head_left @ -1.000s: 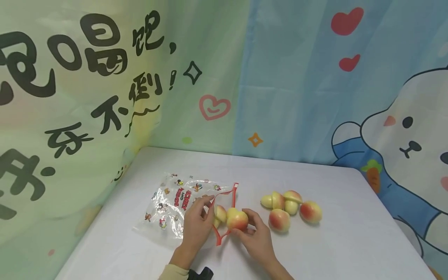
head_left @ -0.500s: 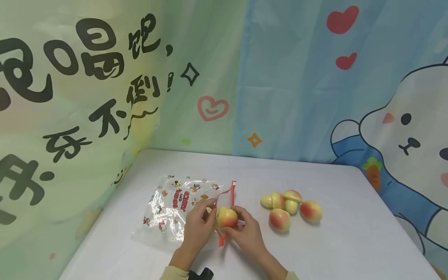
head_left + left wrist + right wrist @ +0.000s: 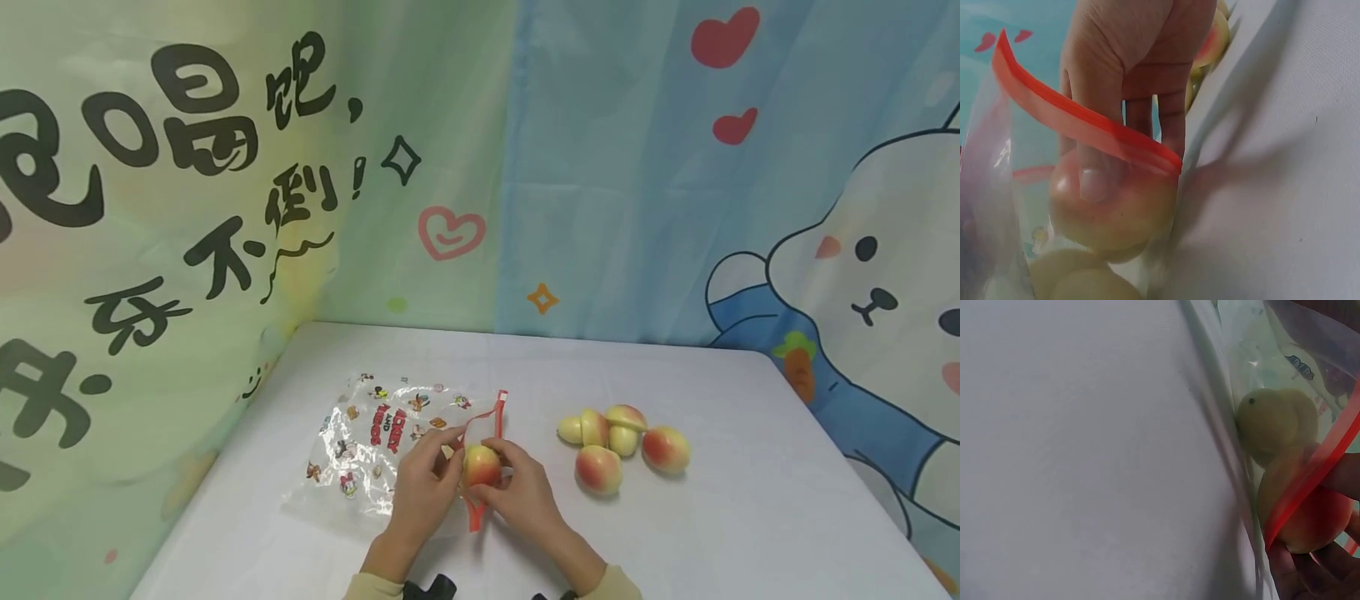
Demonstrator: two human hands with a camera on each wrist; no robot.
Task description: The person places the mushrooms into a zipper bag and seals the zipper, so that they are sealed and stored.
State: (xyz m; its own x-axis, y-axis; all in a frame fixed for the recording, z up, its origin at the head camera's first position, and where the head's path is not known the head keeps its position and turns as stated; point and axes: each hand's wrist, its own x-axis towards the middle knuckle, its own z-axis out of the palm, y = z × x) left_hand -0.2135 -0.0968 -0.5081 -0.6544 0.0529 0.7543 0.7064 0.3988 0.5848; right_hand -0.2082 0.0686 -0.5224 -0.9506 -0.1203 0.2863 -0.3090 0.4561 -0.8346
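A clear zip bag [image 3: 352, 462] with cartoon prints lies flat on the table, its red-edged mouth [image 3: 476, 517] facing right. My left hand [image 3: 423, 483] holds that mouth apart, fingers at its upper layer. Between finger and thumb, my right hand [image 3: 523, 493] grips a red-and-yellow toy mushroom [image 3: 482, 467] at the opening. In the left wrist view the thumb [image 3: 1094, 184] presses the toy's rounded cap, seen through the bag's edge. Deeper in the bag, another pale toy mushroom [image 3: 1269, 425] shows in the right wrist view, touching or overlapping the held one.
To the right on the white table [image 3: 750, 517] lie several more yellow-and-red toys: a mushroom [image 3: 624, 429] among a cluster, a rounded one [image 3: 598, 469] in front and another [image 3: 666, 450] farther right. A printed cloth backdrop [image 3: 600, 250] stands behind the table.
My right hand has moved left with the toy mushroom, from outside the bag's mouth into it. The left hand stays at the mouth. The toys on the right have not moved.
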